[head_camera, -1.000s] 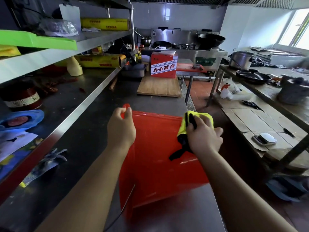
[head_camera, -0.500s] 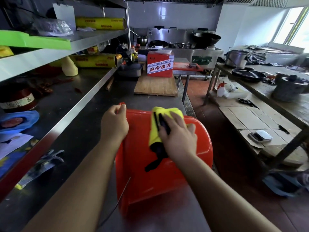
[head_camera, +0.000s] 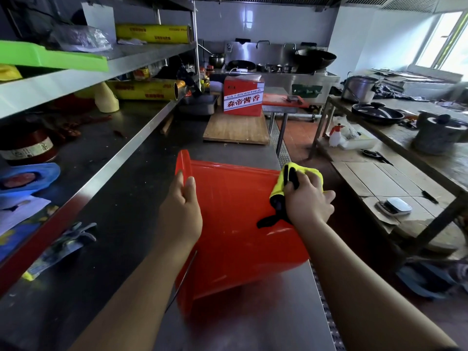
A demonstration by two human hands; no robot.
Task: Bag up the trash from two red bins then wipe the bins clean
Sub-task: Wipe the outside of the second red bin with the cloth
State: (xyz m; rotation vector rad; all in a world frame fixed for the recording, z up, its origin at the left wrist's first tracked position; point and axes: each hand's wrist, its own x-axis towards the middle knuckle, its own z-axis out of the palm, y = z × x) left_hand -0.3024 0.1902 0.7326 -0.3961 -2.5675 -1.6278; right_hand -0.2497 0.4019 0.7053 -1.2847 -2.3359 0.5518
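Note:
A red plastic bin (head_camera: 233,224) lies on its side on the steel counter (head_camera: 131,224), its outer wall facing me. My left hand (head_camera: 181,209) grips the bin's far left rim, thumb over the edge. My right hand (head_camera: 307,201) holds a yellow cloth with black trim (head_camera: 298,178) and presses it against the bin's upper right edge. Only one red bin is in view.
A wooden cutting board (head_camera: 236,129) and a red carton (head_camera: 243,97) stand further along the counter. Steel shelves (head_camera: 76,79) with yellow film rolls run along the left. A low table (head_camera: 395,178) with pots stands across the aisle at right.
My right hand slid the cloth from the middle of the bin's wall back to its right edge. The bin rolled slightly under my left hand's grip.

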